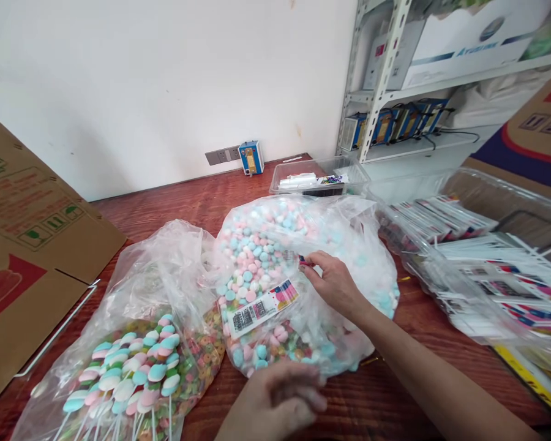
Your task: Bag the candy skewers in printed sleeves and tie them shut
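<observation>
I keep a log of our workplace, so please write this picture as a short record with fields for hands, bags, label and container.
Right hand: pinches a small thing with a red part, too blurred to name, over the middle bag
Left hand: blurred, fingers loosely open, nothing seen in it; near that bag's front edge
Middle bag: clear, with pink, blue and white candies
Label: printed, lying over those candies
Left bag: clear, with ring-shaped candies; candy skewers lie on it
Right side: clear container with printed strips

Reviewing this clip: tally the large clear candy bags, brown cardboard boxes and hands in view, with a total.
Candy bags: 2
Brown cardboard boxes: 2
Hands: 2
Total: 6
</observation>
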A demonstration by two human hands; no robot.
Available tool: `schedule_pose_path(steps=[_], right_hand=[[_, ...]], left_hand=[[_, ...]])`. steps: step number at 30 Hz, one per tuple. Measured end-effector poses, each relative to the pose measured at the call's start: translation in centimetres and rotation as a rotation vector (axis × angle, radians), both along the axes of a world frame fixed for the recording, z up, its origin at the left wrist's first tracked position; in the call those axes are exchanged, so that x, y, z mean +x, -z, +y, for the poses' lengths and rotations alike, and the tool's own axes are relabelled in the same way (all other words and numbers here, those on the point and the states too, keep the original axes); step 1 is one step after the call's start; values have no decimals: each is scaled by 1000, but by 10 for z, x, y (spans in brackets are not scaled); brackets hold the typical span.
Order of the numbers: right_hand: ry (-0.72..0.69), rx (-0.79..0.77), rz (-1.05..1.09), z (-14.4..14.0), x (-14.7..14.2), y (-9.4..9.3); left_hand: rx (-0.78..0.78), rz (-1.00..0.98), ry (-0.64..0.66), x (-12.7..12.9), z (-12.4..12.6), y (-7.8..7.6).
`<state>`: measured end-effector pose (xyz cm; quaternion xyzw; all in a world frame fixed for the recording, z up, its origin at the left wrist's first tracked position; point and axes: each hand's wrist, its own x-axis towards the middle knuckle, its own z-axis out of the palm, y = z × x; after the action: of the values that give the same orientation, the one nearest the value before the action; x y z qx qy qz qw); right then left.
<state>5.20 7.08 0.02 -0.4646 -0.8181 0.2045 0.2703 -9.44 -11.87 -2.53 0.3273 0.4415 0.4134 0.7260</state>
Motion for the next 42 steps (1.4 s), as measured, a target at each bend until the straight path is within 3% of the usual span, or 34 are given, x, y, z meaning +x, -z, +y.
schedule_pose_path(steps=[2, 4, 6, 10, 14, 17, 19, 21, 23, 29, 33, 36, 42], right_hand=[[-78, -75, 117, -12, 13, -18], [-183, -336, 406, -28, 28, -32], [-221, -542, 574, -44, 45, -39], [-160, -731, 685, -64, 70, -26], [-38, -818, 819, -75, 71, 2], [57, -812, 920, -80, 63, 14], [101, -763, 944, -81, 61, 15], [75, -715, 913, -81, 64, 14], [22, -685, 840, -81, 68, 12], [71, -397, 507, -88, 67, 11], [109, -276, 472, -93, 60, 14], [106, -296, 539, -95, 57, 18], [46, -312, 550, -95, 61, 21]], left_hand=[[-9, -262, -77, 30, 40, -6], [-15, -577, -37, 56, 68, -8], [29, -743, -123, 72, 84, -8], [52, -723, -454, 76, 91, -7], [30, -452, -732, 70, 88, -6], [57, -316, -794, 72, 82, -6], [68, -328, -703, 75, 76, -8], [63, -350, -558, 77, 71, -9], [48, -316, -494, 78, 68, -9], [86, -90, -682, 77, 73, 2], [62, -129, -728, 82, 75, 2], [54, -198, -770, 86, 76, -1], [5, -329, -548, 82, 75, 2]])
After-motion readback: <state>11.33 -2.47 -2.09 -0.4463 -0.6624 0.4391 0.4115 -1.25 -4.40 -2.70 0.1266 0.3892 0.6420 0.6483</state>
